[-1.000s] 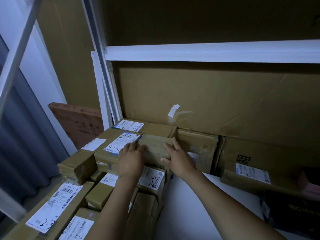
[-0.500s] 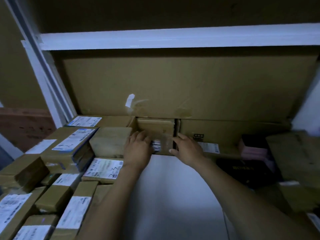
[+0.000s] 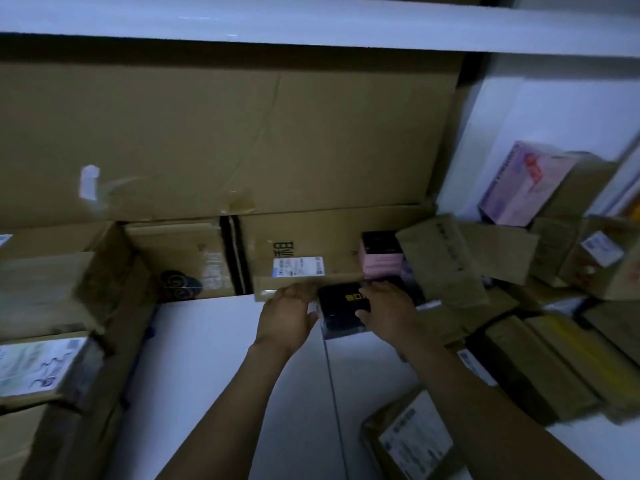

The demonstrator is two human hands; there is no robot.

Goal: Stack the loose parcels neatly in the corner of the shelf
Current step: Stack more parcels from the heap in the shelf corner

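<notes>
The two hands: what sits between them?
In the head view, a black box with yellow print sits between the left hand and right hand.

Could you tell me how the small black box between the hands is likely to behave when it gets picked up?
The black box looks stiff, with sharp, square edges, so it should keep its shape. Being small, it is probably light. Its faces appear glossy, so it may slip; the left hand and right hand flanking both sides seems sensible.

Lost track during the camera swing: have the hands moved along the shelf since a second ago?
Yes. Both hands went right, past the white tape scrap, to the black box.
</notes>
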